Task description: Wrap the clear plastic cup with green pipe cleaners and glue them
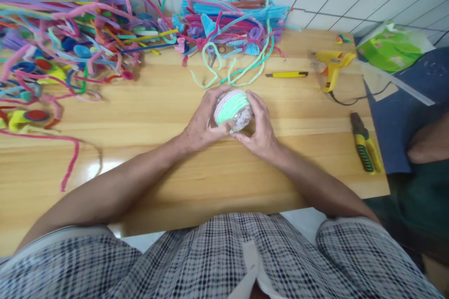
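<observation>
A round ball (pixel 232 106) wrapped in mint green and pale lilac fuzzy strands is held between both hands near the middle of the table. Part of its lower right side shows a greyish, crinkled surface. My left hand (pixel 208 119) curves round its left side, with the thumb across the lower front. On the right side, the fingers and thumb of my right hand (pixel 260 126) press against it. Loose mint green pipe cleaners (pixel 211 66) lie just beyond the ball.
Piled pipe cleaners (pixel 80 51) cover the table's (pixel 157 121) back left. A yellow cutter (pixel 286 74), yellow glue gun (pixel 331 67) and yellow-green pliers (pixel 365 145) lie to the right. Beyond the edge are a green bag (pixel 393 51) and another person's arm (pixel 430 140).
</observation>
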Motion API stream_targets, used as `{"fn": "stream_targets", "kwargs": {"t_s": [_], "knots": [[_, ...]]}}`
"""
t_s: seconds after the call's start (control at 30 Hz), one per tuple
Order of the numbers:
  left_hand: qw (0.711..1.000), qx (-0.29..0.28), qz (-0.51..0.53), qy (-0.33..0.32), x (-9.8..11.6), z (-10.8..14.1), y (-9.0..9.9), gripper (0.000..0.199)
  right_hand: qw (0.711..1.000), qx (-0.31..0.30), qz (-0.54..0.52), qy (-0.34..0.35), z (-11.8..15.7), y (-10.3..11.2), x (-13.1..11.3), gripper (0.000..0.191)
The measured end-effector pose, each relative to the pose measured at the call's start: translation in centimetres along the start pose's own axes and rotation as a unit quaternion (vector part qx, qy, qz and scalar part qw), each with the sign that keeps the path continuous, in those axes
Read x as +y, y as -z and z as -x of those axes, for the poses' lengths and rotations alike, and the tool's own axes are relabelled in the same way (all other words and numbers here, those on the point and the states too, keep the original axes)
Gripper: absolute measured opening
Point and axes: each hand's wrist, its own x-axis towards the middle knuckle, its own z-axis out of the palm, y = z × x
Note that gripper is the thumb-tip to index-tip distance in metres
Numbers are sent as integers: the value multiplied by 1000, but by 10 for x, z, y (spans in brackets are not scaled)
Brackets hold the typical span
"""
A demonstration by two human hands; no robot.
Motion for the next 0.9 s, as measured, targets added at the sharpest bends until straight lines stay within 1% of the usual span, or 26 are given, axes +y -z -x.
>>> {"fn": "stream_targets", "kwargs": {"t_s": [0.13, 0.2, 0.27, 0.3, 0.33, 0.4, 0.43, 0.47, 0.53, 0.6, 0.63, 0.67, 0.7, 0.73, 0.77, 0.8, 0.83, 0.87, 0.9], "knots": [[1000, 6, 13, 12, -3, 0, 1, 86, 1000, 4, -15, -4, 2, -4, 5, 109], [999, 8, 25, 26, -3, -1, 1, 88, 999, 2, -21, -27, 3, -3, 6, 114], [999, 14, 28, 34, -5, -1, 1, 90, 997, 12, -36, -69, 2, 1, 4, 116], [999, 17, 26, 33, -6, -2, 1, 91, 994, 19, -46, -98, 0, 5, 2, 110], [999, 21, 22, 28, -7, -2, 1, 92, 989, 23, -59, -132, -2, 10, -1, 99], [999, 30, 14, 18, -10, -2, 0, 91, 973, 17, -92, -210, -9, 22, -8, 59], [999, 35, 12, 13, -12, -2, 0, 90, 962, 6, -115, -247, -15, 30, -11, 47], [999, 39, 11, 7, -14, -2, -1, 89, 949, -11, -143, -280, -20, 38, -13, 48], [999, 46, 10, -3, -17, -2, -1, 87, 918, -55, -215, -328, -33, 57, -15, 56], [999, 46, 8, -8, -18, -2, -1, 88, 882, -103, -291, -357, -43, 77, -12, 57], [999, 45, 6, -8, -18, -3, 0, 88, 865, -115, -321, -367, -46, 87, -9, 58], [999, 45, 6, -7, -18, -3, 0, 89, 848, -145, -342, -378, -47, 98, -5, 57], [999, 44, 6, -6, -19, -3, 0, 90, 831, -205, -346, -385, -47, 110, -1, 57], [999, 45, 8, -3, -19, -3, -1, 91, 814, -289, -326, -384, -44, 124, 2, 56], [999, 46, 10, 0, -19, -3, -1, 92, 800, -385, -275, -369, -40, 139, 6, 54], [999, 45, 11, 3, -19, -4, -1, 93, 791, -468, -201, -338, -34, 158, 8, 51], [999, 44, 13, 6, -19, -4, -1, 94, 809, -494, -111, -298, -26, 178, 10, 48], [999, 42, 14, 8, -20, -5, 0, 95, 850, -457, -19, -261, -18, 200, 10, 48], [999, 40, 13, 9, -20, -5, 0, 95, 884, -398, 45, -241, -10, 221, 9, 43]]}}
